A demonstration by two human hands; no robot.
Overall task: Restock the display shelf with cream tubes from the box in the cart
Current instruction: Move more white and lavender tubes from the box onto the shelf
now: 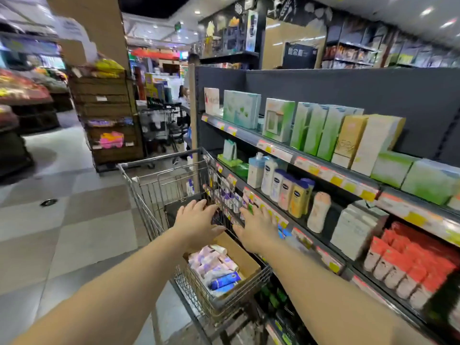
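Note:
A wire shopping cart stands beside the display shelf. In its near end sits an open cardboard box holding several cream tubes, white, lilac and blue. My left hand hovers above the box with fingers straight and spread, holding nothing. My right hand reaches over the cart's right rim toward the shelf edge, fingers also straight and empty. Small lilac tubes stand on the shelf just beyond both hands.
The shelf carries green boxes on top, lotion bottles in the middle and red-capped tubes at the right. More carts and wooden crates stand down the tiled aisle, with produce displays at the left.

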